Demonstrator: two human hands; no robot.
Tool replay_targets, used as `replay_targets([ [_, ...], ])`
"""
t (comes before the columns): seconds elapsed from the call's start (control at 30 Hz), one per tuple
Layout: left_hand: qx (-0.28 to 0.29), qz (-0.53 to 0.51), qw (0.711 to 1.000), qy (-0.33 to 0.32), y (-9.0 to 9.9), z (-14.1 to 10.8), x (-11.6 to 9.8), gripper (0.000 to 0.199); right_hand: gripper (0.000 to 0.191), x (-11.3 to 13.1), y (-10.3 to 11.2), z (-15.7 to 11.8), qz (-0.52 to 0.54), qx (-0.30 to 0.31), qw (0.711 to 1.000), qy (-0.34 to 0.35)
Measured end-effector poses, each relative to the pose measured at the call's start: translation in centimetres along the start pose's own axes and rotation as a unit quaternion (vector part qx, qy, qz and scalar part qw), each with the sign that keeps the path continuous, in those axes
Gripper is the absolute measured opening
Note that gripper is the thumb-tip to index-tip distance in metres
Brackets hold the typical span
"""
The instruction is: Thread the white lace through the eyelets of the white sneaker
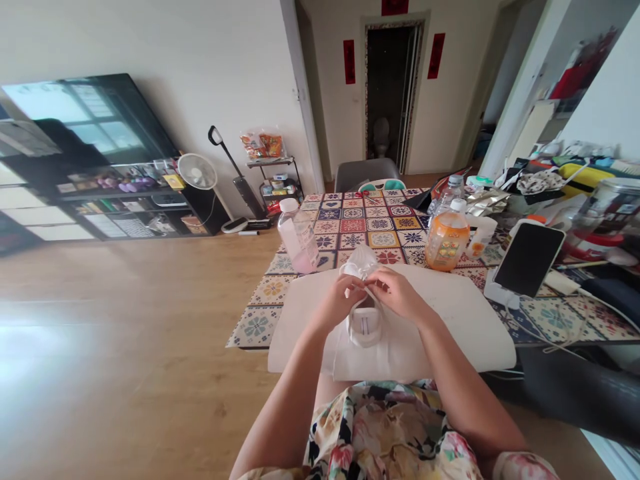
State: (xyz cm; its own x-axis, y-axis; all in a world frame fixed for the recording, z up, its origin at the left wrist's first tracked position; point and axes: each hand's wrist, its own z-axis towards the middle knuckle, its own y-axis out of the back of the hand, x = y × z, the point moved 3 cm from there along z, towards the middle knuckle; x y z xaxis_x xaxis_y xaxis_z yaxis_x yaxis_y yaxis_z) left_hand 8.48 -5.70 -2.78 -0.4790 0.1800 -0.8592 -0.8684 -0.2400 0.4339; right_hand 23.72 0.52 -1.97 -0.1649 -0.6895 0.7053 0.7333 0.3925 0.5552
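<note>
What looks like a white shoe [365, 325] rests on a white sheet [305, 333] at the table's near edge, its back end towards me. A thin white lace or strap [373, 295] runs over its opening. My left hand [345, 292] pinches the lace from the left with bent fingers. From the right, my right hand [395, 288] pinches it too, and the fingertips of both hands nearly meet. Just beyond them lies crumpled clear plastic [363, 255]. The fingers hide part of the shoe's front.
A bottle with pink liquid [301, 243] stands left of the sheet, an orange-labelled bottle [447, 240] to the right. Further right are a phone on a stand [530, 260], cables and a cluttered pile with a large jar [607, 213]. A grey chair [367, 172] stands at the far end.
</note>
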Motion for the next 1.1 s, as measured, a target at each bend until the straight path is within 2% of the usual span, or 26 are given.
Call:
replay_targets([
  [0.1, 0.005, -0.039, 0.999, 0.016, -0.2, 0.1, 0.5, 0.020, 0.014, 0.3, 0.0, -0.2, -0.004, 0.002, 0.999, 0.036],
  [0.17, 0.019, -0.102, 0.994, 0.039, -0.4, 0.1, 0.8, 0.030, 0.013, 0.4, 0.1, -0.2, 0.001, 0.018, 0.999, 0.043],
  [0.37, 0.041, -0.294, 0.949, 0.110, -0.8, 0.0, 1.1, 0.045, 0.012, 0.0, -0.4, 0.2, -0.005, 0.026, 0.998, 0.065],
  [0.47, 0.043, -0.334, 0.936, 0.108, -0.8, 0.0, 0.7, 0.045, 0.018, -0.4, -0.9, 0.4, 0.012, 0.006, 0.998, 0.065],
  [0.57, 0.017, -0.355, 0.929, 0.106, -0.7, 0.0, 0.6, 0.044, 0.027, -1.2, -1.1, 0.5, 0.102, -0.042, 0.994, 0.023],
  [0.67, -0.045, -0.392, 0.913, 0.102, 0.1, 0.0, 0.9, 0.041, 0.033, -2.2, -1.0, 0.4, 0.252, -0.095, 0.962, -0.037],
  [0.77, -0.110, -0.443, 0.887, 0.075, 1.6, -0.2, 1.3, 0.037, 0.036, -2.9, 0.0, 0.1, 0.353, -0.159, 0.920, -0.057],
  [0.87, -0.156, -0.462, 0.873, 0.033, 3.2, -0.6, 1.4, 0.039, 0.036, -3.3, 2.1, -0.7, 0.404, -0.247, 0.879, -0.044],
  [1.0, -0.236, -0.475, 0.847, -0.047, 4.8, -1.2, 1.1, 0.034, 0.030, -3.6, 4.4, -2.0, 0.474, -0.382, 0.793, -0.036],
  [1.07, -0.257, -0.460, 0.846, -0.075, 4.9, -1.5, 0.7, 0.033, 0.026, -3.5, 4.7, -2.4, 0.454, -0.425, 0.782, -0.037],
  [1.1, -0.244, -0.445, 0.858, -0.080, 4.7, -1.5, 0.4, 0.033, 0.025, -3.2, 4.6, -2.5, 0.427, -0.438, 0.790, -0.042],
])
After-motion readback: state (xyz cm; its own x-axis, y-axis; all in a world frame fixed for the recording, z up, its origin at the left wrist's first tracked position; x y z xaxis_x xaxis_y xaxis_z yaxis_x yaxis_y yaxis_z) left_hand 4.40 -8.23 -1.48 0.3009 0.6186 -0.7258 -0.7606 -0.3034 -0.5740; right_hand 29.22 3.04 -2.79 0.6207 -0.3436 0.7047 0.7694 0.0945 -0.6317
